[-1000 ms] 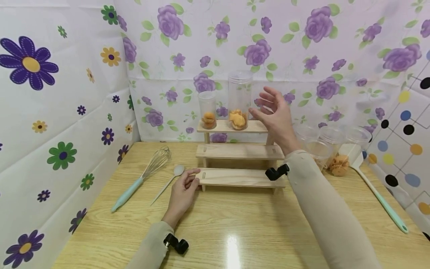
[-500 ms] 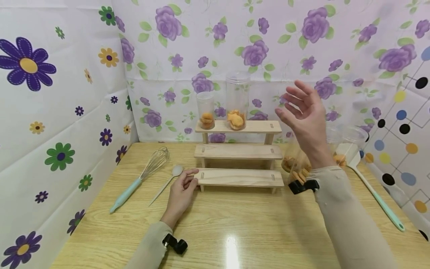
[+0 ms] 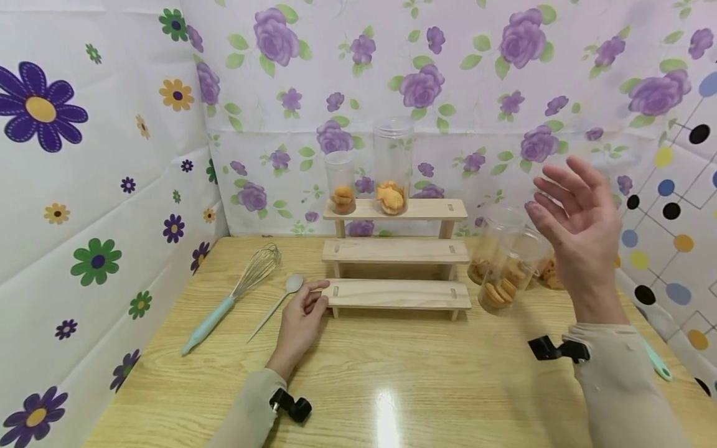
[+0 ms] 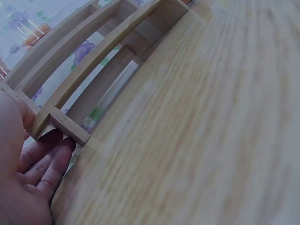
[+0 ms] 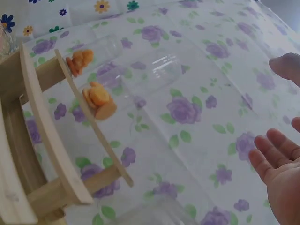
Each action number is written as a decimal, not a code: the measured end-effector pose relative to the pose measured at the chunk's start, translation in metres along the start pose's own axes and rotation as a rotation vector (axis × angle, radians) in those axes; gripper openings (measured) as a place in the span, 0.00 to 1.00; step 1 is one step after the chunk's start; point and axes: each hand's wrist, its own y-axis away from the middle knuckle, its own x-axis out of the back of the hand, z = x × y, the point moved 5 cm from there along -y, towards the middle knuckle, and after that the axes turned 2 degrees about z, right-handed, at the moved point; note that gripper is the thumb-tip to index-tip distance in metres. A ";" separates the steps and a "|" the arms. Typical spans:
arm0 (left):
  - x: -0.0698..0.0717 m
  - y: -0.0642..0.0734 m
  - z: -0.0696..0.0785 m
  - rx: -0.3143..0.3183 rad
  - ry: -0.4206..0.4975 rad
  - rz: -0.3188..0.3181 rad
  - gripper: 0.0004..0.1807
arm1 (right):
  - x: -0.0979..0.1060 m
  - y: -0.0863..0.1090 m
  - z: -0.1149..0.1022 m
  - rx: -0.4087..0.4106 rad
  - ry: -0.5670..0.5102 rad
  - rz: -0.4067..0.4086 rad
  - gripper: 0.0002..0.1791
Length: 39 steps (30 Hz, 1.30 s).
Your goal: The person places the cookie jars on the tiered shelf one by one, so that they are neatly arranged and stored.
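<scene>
My left hand (image 3: pixel 299 323) holds the left end of the lowest step of a three-tier wooden display stand (image 3: pixel 394 292). In the left wrist view, the fingers (image 4: pixel 56 161) lie under the step beside its leg. On the top tier stand a short clear jar (image 3: pixel 339 183) and a taller clear jar (image 3: pixel 393 168), each with cookies at the bottom. My right hand (image 3: pixel 588 236) is raised at the right, fingers spread and holding nothing. Behind and left of it, clear jars with cookies (image 3: pixel 506 280) stand on the table; the hand partly hides others.
A whisk (image 3: pixel 235 302) with a light-blue handle and a pale spoon (image 3: pixel 292 285) lie left of the stand on the wooden table (image 3: pixel 392 386). A green handle (image 3: pixel 656 364) shows by my right sleeve. Floral cloths (image 3: pixel 476 74) hang behind and at the sides.
My right hand has moved away from the tall jar, to the right and in front of the jars there. The left hand stays at the stand, and the two jars on top have not moved.
</scene>
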 end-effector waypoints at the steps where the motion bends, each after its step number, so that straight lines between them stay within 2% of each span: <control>1: 0.000 0.000 0.000 0.000 0.000 0.000 0.17 | 0.005 0.003 0.000 0.000 -0.013 0.010 0.44; 5: 0.000 0.000 -0.001 0.002 0.007 -0.001 0.17 | 0.027 0.015 0.004 0.002 -0.024 0.042 0.45; 8: 0.000 -0.001 -0.001 0.004 0.013 -0.001 0.17 | 0.045 0.027 0.010 -0.001 0.016 0.059 0.45; 17: 0.000 -0.001 0.000 -0.005 0.011 -0.004 0.17 | 0.089 0.062 0.032 -0.081 0.100 0.132 0.44; 26: 0.000 -0.001 -0.001 -0.007 0.013 -0.002 0.17 | 0.109 0.089 0.060 -0.182 0.225 0.141 0.45; 33: 0.000 0.000 0.000 -0.009 0.012 0.000 0.17 | 0.118 0.102 0.090 -0.246 0.242 0.090 0.45; 39: 0.000 -0.001 0.001 -0.007 0.012 -0.002 0.17 | 0.125 0.112 0.110 -0.309 0.324 0.053 0.43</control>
